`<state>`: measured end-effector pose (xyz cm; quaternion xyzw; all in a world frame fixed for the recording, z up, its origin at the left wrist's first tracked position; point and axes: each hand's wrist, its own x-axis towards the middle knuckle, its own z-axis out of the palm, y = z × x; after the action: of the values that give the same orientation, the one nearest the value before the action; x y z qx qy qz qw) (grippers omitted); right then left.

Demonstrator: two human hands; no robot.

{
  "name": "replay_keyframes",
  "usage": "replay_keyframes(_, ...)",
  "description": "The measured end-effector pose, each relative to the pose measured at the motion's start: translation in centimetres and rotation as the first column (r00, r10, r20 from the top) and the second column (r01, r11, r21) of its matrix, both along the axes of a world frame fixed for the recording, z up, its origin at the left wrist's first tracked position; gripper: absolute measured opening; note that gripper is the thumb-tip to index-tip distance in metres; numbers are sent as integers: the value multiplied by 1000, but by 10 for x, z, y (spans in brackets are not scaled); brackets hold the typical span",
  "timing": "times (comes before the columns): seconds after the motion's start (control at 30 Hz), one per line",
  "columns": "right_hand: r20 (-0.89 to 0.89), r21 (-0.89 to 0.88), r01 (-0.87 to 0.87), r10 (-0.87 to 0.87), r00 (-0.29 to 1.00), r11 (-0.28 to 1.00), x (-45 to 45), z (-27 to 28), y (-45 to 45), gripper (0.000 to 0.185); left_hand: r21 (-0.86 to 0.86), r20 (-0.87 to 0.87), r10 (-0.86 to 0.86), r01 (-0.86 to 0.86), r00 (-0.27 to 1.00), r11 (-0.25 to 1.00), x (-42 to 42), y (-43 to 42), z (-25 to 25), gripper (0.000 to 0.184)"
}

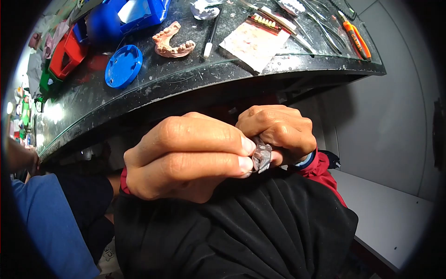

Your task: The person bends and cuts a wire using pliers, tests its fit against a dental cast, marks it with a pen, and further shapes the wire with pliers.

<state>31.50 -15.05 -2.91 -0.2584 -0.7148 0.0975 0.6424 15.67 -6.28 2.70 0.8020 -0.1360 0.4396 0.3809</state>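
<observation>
Between both hands, over my black-clad lap, is a small shiny dark-grey piece [262,158] with an uneven, curved shape. My left hand [179,156] pinches its left side, with the fingers pressed together and the fingertips on its edge. Curled around the far right side of the same piece is my right hand [281,128], whose thumb shows just behind it. Parts of the piece are hidden by the fingers, so its exact kind cannot be made out. Both hands are just below the front edge of the dark table [153,93].
On the table are a pink dental cast [173,44], a round blue lid [123,66], a marker [211,39], a stained paper [253,44], slim tools and an orange-handled cutter [357,39]. Red [69,53] and blue bins [158,9] stand left. Another person in blue [44,218] sits close on the left.
</observation>
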Motion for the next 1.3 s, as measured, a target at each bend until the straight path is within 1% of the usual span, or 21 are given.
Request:
replay_keyframes(0.2,-26,14,-20,20,999,1000,0,-4,3,30,15,3,4,-4,1000,1000,1,1,-2,19)
replay_keyframes(0.3,-47,19,-12,12,999,1000,-1,-6,5,29,14,30,54,-54,998,998,2,-1,-4,19)
replay_keyframes(0.37,-53,40,30,-28,998,999,-3,-6,7,30,-51,89,97,-93,991,994,5,-6,-8,20)
replay_keyframes(0.4,-54,51,51,-48,997,997,-3,-6,8,30,-114,137,120,-105,983,988,8,-11,-12,22)
replay_keyframes(0.47,-53,75,87,-83,995,993,-4,-7,9,31,-175,179,152,-120,972,977,8,-14,-14,25)
replay_keyframes(0.6,-53,118,126,-121,991,985,-5,-9,11,32,-161,173,162,-134,971,978,7,-14,-14,25)
replay_keyframes(0.77,-57,143,117,-110,992,983,-6,-10,14,30,42,118,153,-159,981,986,6,-7,-8,15)
replay_keyframes(0.8,-60,146,120,-112,992,982,-6,-10,14,30,48,120,153,-160,981,986,6,-6,-9,15)
replay_keyframes(0.97,-71,163,151,-141,987,975,-8,-10,16,29,-143,201,160,-133,966,981,8,-14,-15,25)
replay_keyframes(1.3,-52,140,110,-103,993,984,-6,-15,17,31,-109,165,126,-109,978,988,5,-11,-16,25)
